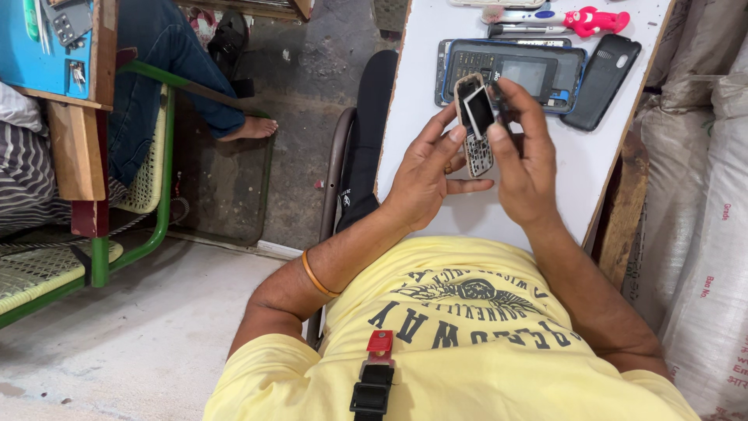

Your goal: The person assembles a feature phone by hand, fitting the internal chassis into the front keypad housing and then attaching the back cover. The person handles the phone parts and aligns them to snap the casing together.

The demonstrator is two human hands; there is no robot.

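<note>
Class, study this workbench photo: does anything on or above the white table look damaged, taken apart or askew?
Yes. The small phone held by the left hand and right hand is opened up, its front frame split off. On the table, another phone lies open with its black back cover beside it.

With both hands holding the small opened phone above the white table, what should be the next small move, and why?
Probably press the tilted dark screen part flat into the phone frame: the left hand supports the frame, and the right hand pinches the part, which stands raised at one end.
</note>
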